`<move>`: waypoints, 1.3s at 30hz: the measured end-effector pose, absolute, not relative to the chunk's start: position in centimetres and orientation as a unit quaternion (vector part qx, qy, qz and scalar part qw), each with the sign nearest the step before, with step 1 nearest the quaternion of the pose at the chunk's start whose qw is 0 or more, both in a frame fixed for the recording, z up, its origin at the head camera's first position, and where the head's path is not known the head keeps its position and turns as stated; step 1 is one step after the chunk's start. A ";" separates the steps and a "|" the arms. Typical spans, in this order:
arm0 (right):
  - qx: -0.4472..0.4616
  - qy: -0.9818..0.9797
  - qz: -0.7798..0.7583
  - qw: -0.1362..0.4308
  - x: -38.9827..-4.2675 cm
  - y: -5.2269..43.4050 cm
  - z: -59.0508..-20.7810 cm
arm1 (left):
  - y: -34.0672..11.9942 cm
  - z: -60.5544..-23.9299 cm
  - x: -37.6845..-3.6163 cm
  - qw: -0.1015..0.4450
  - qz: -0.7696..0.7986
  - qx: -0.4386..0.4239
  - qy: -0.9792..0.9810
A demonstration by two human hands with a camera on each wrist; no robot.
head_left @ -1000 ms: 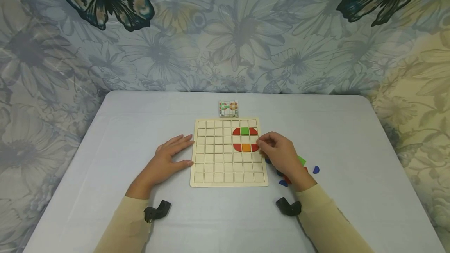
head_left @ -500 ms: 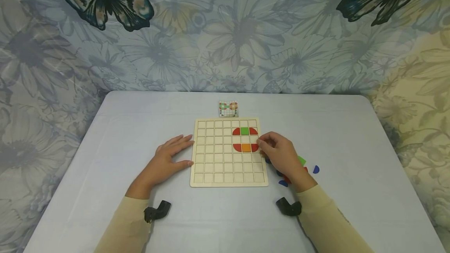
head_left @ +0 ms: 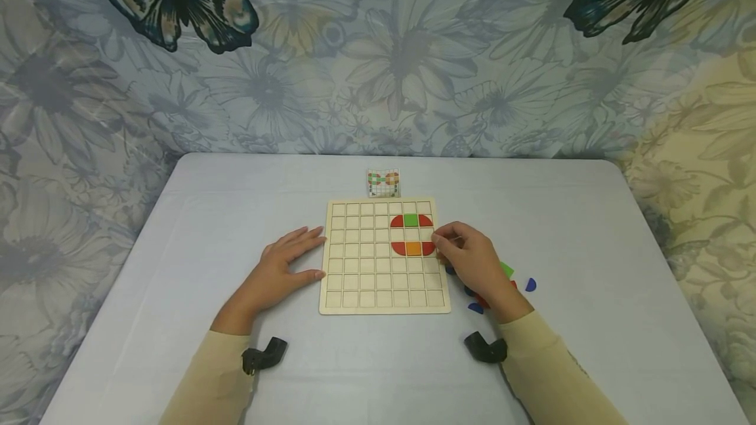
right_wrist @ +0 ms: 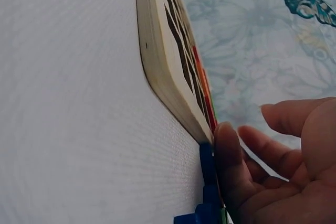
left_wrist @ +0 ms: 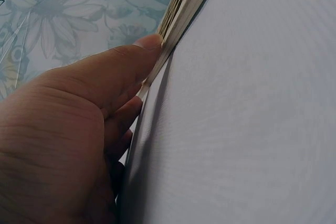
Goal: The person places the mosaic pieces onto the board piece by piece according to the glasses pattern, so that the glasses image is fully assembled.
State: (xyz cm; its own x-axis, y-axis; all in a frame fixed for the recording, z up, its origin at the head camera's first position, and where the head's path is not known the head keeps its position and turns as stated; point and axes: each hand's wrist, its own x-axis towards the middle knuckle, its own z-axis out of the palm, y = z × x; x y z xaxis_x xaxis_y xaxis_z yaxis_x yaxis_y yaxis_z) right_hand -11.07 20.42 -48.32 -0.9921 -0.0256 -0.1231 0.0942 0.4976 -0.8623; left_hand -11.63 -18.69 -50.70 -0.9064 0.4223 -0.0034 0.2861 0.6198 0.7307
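Head view shows the left hand lying flat, fingers straight, against the left edge of the wooden grid board on the table, while the right hand rests at the board's right edge by the red and orange tiles, fingers loosely curled (whether they pinch a piece I cannot tell).

1. My right hand has slid a tiny bit to the left, over the right edge of the wooden board.
2. My view has shifted by just a hair.
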 end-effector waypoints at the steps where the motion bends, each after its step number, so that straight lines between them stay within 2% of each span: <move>1: 0.020 0.862 -0.503 0.061 -11.0 20.4 -48.3 | -18.7 -50.7 -11.6 0.088 0.388 0.197 0.896; 15: -0.027 0.799 -0.595 0.074 -10.7 22.3 -47.4 | -18.6 -50.9 -11.7 0.086 0.389 0.202 0.894; 25: -0.083 0.740 -0.666 0.047 -9.9 24.9 -47.2 | -18.7 -50.8 -11.7 0.089 0.379 0.196 0.900; 39: -0.053 0.744 -0.666 -0.015 -9.2 29.5 -47.7 | -18.8 -51.1 -11.7 0.084 0.384 0.200 0.897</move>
State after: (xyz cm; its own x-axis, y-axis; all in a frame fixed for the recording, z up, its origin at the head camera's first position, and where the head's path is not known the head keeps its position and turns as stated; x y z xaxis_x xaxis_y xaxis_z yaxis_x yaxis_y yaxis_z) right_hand -9.22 29.47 -47.74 -0.9939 -0.0596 0.0924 -0.0984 0.1081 -0.9892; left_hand -11.75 -18.83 -51.13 -0.9054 0.4246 0.0027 0.2950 0.6245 0.7231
